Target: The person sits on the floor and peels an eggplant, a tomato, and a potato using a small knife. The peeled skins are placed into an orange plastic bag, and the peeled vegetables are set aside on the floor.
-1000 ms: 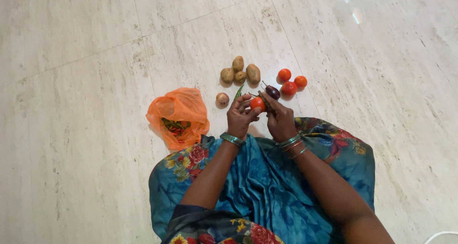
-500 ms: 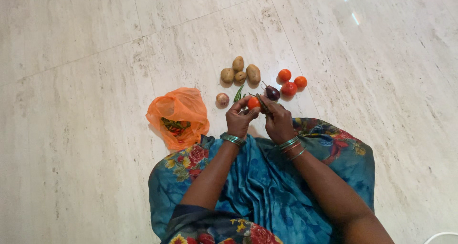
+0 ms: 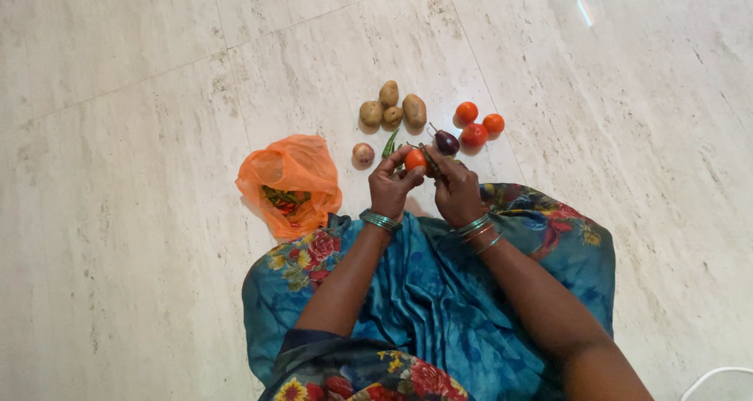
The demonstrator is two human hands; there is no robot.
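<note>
- Marble floor (image 3: pixel 157 71) is used as the work surface, with everything laid out just beyond the grip.
- Orange plastic bag (image 3: pixel 290 181), left of the grip, is left open so its vegetables can be reached.
- Potatoes (image 3: pixel 392 112) are grouped beyond the grip; tomatoes (image 3: pixel 477 125) and a small aubergine (image 3: pixel 446 142) beyond and right.
- Left hand (image 3: pixel 392 187) is closed around one tomato (image 3: pixel 415 159), raised off the floor.
- Right hand (image 3: pixel 455 189) is closed on a thin, dark tool, too small to identify, set against that tomato.
</note>
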